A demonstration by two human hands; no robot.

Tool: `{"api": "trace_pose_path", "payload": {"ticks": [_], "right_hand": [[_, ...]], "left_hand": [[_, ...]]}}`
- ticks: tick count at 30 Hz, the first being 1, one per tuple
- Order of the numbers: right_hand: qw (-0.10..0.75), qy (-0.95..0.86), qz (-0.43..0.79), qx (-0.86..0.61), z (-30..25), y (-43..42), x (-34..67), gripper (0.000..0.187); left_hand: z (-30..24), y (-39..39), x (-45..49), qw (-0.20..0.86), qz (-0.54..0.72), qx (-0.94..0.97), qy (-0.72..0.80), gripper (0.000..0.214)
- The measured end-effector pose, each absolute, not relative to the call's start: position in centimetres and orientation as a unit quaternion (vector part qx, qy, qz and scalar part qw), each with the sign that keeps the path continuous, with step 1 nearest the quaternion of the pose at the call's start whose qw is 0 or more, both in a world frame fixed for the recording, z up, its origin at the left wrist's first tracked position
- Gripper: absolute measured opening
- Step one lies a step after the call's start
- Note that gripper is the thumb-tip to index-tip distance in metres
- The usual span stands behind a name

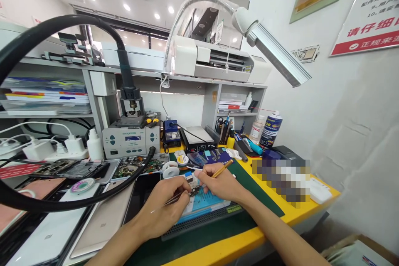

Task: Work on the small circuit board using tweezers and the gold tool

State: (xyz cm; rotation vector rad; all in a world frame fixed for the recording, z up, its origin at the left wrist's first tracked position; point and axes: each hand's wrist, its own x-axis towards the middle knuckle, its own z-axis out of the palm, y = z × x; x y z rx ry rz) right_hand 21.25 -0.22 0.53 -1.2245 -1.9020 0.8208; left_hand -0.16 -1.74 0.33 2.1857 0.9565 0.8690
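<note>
The left hand (162,208) has its grip closed round a pair of tweezers (179,197), and the right hand (221,185) pinches a yellow-handled tool (223,168) like a pen. Both tips meet at a small board (193,191) that sits on a blue mat (207,204) near the front edge of the table (218,249). Whether the tweezer tips actually clamp the board is too small to tell.

The likeliest trouble, as I judge it, is the board skidding or flipping if the two tools press unevenly, since both bear on the same tiny spot. A slip could also flick a loose part off the mat. The thick black hose (62,203) sweeping in front of the left forearm could snag a sleeve or elbow.

The tweezers lie along a line from lower left to upper right, tips towards the board. The yellow-handled tool slants the other way, tip down and left, handle up and right towards the spray can (270,129)
</note>
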Motion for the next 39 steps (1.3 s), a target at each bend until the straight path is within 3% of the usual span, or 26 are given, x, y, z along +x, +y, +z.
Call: {"api": "trace_pose_path", "payload": {"ticks": [20, 39], "right_hand": [[0.364, -0.736, 0.342, -0.456, 0.7, -0.2, 21.3, 0.045], [0.378, -0.743, 0.369, -0.412, 0.6, -0.1, 21.6, 0.05]], "left_hand": [[0.6, -1.1, -1.4, 0.371, 0.315, 0.786, 0.381, 0.025], [0.1, -0.9, -1.3, 0.337, 0.32, 0.795, 0.391, 0.018]]}}
